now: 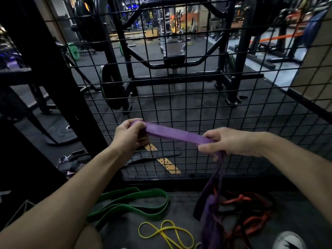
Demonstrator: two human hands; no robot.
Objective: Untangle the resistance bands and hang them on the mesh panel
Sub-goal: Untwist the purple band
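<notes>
- Your left hand (128, 134), at 9 o'clock of centre, curls its fingers round one end of the purple band (177, 134).
- Your right hand (225, 142), at 3 o'clock, pinches the same band; the flat stretch runs taut between both hands, in front of the mesh panel (197, 90).
- From your right hand the band's remainder hangs toward 6 o'clock, down to the floor (179, 202).
- On the floor: green band (143, 200) at 7 o'clock, yellow band (167, 232) at 6 o'clock, red bands (251, 212) in a tangle at 5 o'clock.
</notes>
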